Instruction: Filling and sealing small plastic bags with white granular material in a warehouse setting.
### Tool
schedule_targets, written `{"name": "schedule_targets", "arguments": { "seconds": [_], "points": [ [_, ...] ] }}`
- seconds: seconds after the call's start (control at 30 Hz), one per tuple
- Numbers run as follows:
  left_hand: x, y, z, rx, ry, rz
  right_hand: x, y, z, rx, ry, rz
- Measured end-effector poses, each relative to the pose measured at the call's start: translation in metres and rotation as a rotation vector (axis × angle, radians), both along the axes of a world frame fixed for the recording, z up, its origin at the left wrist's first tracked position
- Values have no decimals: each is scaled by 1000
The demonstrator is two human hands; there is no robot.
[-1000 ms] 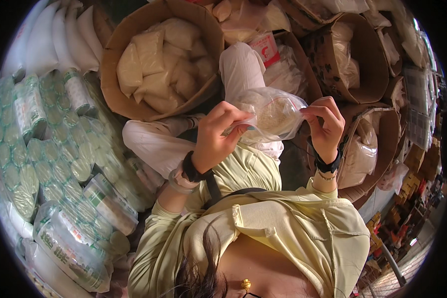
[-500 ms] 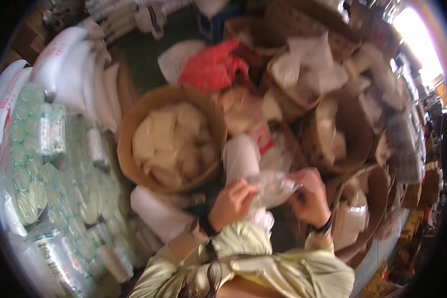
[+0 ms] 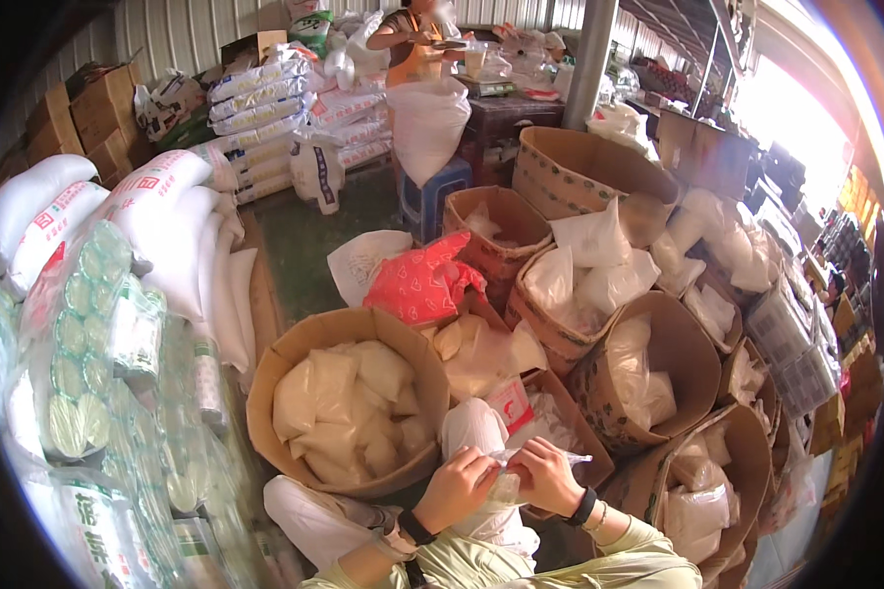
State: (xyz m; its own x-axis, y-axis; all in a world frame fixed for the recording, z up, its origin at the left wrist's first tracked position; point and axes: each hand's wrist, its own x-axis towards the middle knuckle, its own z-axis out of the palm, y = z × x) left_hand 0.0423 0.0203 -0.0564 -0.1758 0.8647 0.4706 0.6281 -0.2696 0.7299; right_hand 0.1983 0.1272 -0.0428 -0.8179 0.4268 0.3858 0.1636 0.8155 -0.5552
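Note:
A small clear plastic bag [image 3: 504,489] is stretched between my hands, just above my lap. My left hand [image 3: 456,489] pinches one side of it with the fingertips. On the other side, my right hand [image 3: 548,478] is closed on the bag's gathered end, and a bit of film sticks out to the right past the fingers. What the bag holds is hard to make out. Just beyond my hands an open cardboard box [image 3: 577,432] holds clear plastic film and a red-and-white card [image 3: 510,403].
Left of my knee stands a round cardboard tub [image 3: 265,422] of filled pale bags. More tubs [image 3: 692,344] crowd the right. Wrapped plastic jars [image 3: 79,344] and white sacks [image 3: 157,211] line the left. A red bag [image 3: 417,280] lies ahead; a person [image 3: 408,44] stands at the back.
The view has tilted up, so the back of the room and the person there now show. My hands have come closer together on the plastic bag, the right one moving in.

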Motion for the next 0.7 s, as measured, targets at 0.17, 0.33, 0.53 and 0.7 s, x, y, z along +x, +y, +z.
{"name": "schedule_targets", "arguments": {
  "seconds": [0.17, 0.33, 0.53, 0.7],
  "points": [
    [-8, -5, -1, 40, 97, 17, -6, -2, 17, 45, -52, 56],
    [-6, -2, -3, 27, 100, -28, -1, 1, 5, 4, -61, 28],
    [-12, 3, 6, 22, 72, -45, -1, 8, 16, 112, -63, 20],
    [-17, -8, -13, 26, 55, 42, 7, 6, 10, 149, -61, 2]
  ]
}}
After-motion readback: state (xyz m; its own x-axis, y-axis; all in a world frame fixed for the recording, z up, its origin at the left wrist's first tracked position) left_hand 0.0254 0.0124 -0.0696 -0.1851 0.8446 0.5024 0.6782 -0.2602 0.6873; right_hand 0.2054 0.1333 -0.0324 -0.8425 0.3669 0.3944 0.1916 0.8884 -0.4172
